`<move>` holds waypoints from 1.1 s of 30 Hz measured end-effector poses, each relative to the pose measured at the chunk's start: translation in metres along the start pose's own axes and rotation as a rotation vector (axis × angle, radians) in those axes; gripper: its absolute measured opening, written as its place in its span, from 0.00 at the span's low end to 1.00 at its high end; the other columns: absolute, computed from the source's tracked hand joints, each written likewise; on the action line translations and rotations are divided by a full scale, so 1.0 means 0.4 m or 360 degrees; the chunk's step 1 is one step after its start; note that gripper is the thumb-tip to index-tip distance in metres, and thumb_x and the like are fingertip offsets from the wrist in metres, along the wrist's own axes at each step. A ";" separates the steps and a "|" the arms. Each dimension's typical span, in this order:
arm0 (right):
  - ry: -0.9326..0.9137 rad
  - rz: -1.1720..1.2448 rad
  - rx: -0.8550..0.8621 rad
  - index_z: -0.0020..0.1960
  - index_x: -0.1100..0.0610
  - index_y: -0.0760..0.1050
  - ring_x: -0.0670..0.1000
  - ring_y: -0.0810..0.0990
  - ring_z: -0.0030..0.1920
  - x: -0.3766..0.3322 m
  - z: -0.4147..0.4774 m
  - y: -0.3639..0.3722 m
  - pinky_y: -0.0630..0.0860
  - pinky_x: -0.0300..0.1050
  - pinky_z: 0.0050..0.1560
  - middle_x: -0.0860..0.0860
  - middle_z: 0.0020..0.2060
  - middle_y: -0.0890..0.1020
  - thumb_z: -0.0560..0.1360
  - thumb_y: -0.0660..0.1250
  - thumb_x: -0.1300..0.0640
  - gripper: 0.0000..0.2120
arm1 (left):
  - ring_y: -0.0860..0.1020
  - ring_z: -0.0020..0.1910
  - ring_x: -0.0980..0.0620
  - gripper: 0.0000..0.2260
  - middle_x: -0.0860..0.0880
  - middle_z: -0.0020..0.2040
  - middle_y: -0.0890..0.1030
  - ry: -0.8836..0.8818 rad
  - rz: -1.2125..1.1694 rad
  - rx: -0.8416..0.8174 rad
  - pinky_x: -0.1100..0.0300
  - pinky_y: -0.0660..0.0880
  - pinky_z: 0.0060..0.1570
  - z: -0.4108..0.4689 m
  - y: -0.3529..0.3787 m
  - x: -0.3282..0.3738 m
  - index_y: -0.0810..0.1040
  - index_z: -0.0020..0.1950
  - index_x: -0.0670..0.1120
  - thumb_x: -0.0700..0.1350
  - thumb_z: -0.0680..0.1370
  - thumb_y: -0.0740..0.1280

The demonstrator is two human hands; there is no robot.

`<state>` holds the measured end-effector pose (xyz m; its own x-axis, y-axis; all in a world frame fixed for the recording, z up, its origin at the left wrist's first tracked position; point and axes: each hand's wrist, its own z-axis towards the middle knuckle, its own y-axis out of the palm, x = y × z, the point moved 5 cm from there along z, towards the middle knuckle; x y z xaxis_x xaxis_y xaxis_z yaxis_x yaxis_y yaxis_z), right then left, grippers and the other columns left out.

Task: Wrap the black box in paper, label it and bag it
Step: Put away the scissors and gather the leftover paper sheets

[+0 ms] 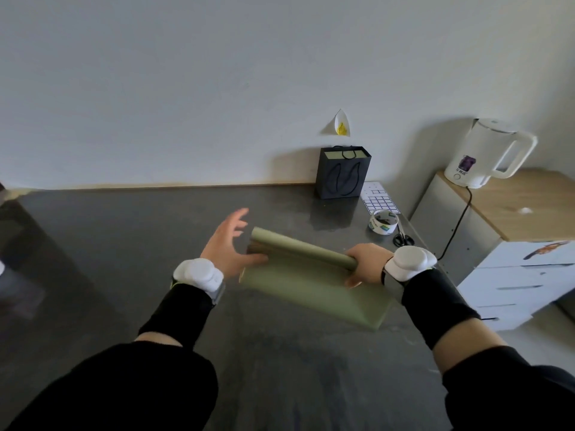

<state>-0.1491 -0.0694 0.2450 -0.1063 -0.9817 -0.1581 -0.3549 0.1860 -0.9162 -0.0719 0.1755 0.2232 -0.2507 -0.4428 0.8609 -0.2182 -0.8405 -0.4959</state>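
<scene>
Head camera looks down on a dark table (124, 244), where the black paper bag (342, 174) stands against the wall. In front of the bag, nearer the person, lies a roll of green paper (303, 248), partly unrolled, its loose sheet (311, 293) sloping toward the person. The right hand (365, 262) is curled round one end of the roll. The left hand (227, 244) is spread with straight fingers at the other end, its thumb apparently on the sheet. The black box does not show; the sheet's raised front edge hints that it may sit beneath, but I cannot tell. The paper looks light and fairly stiff, likely to spring back into its curl and to crease if pinched, so it is best held at the roll's ends and flattened with open palms. Just right of the bag lie a label sheet (381, 200), tape (383, 223) and scissors (403, 239).
</scene>
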 end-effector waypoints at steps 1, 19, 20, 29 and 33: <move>0.0016 0.0103 0.0026 0.47 0.55 0.76 0.54 0.78 0.51 0.013 -0.007 -0.003 0.67 0.39 0.43 0.52 0.44 0.78 0.69 0.73 0.56 0.09 | 0.71 0.61 0.53 0.56 0.50 0.63 0.70 -0.0162 -0.0415 0.0068 0.56 0.68 0.58 -0.015 0.002 -0.016 0.57 0.74 0.55 0.56 0.52 0.82; -0.0116 0.1662 0.0439 0.45 0.49 0.75 0.48 0.80 0.43 0.000 -0.053 0.050 0.77 0.47 0.53 0.50 0.42 0.82 0.63 0.77 0.66 0.19 | 0.83 0.39 0.50 0.18 0.50 0.38 0.85 -0.0457 -0.1312 0.0166 0.56 0.81 0.43 -0.086 0.202 0.034 0.80 0.45 0.43 0.31 0.58 0.78; -0.0117 0.1626 0.0458 0.43 0.48 0.75 0.44 0.80 0.40 -0.001 -0.054 0.043 0.77 0.46 0.51 0.49 0.40 0.82 0.64 0.77 0.66 0.18 | 0.83 0.38 0.51 0.19 0.50 0.38 0.85 -0.0448 -0.1320 0.0162 0.56 0.81 0.42 -0.087 0.207 0.036 0.80 0.45 0.43 0.33 0.57 0.78; 0.0008 0.1589 0.0691 0.37 0.47 0.74 0.51 0.79 0.41 -0.016 -0.039 0.043 0.77 0.48 0.48 0.51 0.38 0.81 0.64 0.76 0.64 0.15 | 0.81 0.45 0.53 0.28 0.52 0.45 0.83 -0.0316 -0.1378 0.0143 0.57 0.80 0.44 -0.090 0.202 0.048 0.72 0.54 0.50 0.35 0.57 0.76; -0.0011 0.1669 0.0656 0.38 0.48 0.74 0.50 0.78 0.39 -0.032 -0.036 0.037 0.76 0.43 0.44 0.47 0.35 0.80 0.64 0.76 0.66 0.16 | 0.82 0.41 0.50 0.25 0.51 0.41 0.84 -0.0353 -0.1376 0.0212 0.58 0.79 0.38 -0.091 0.192 0.038 0.76 0.51 0.44 0.32 0.57 0.78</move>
<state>-0.1662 -0.0534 0.2388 -0.1663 -0.3490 -0.9223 0.2409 0.8925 -0.3812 -0.1268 0.1159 0.1940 0.1410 0.3220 0.9362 -0.1316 -0.9311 0.3401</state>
